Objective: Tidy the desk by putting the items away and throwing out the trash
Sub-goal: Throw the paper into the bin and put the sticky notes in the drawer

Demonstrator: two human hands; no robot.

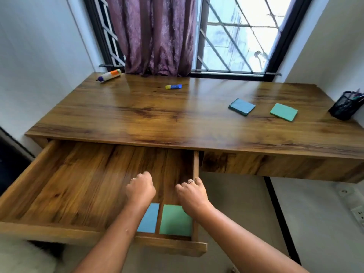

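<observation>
The desk's left drawer (65, 186) is pulled wide open. A blue sticky-note pad (149, 217) and a green pad (175, 220) lie side by side in its front right corner. Above them, over the drawer floor, are my left hand (140, 189) and my right hand (192, 194). Both have curled fingers, and I see nothing held in either. On the desktop (177, 119) lie a second blue pad (241, 106), a second green pad (283, 112), a blue and yellow glue stick (173, 86) and a white glue bottle (109, 75).
A black mesh pen holder (345, 106) with pens stands at the desk's right edge against the wall. A purple curtain (155, 36) hangs over the window behind the desk. The right drawer front (275, 166) is closed. White walls flank both sides.
</observation>
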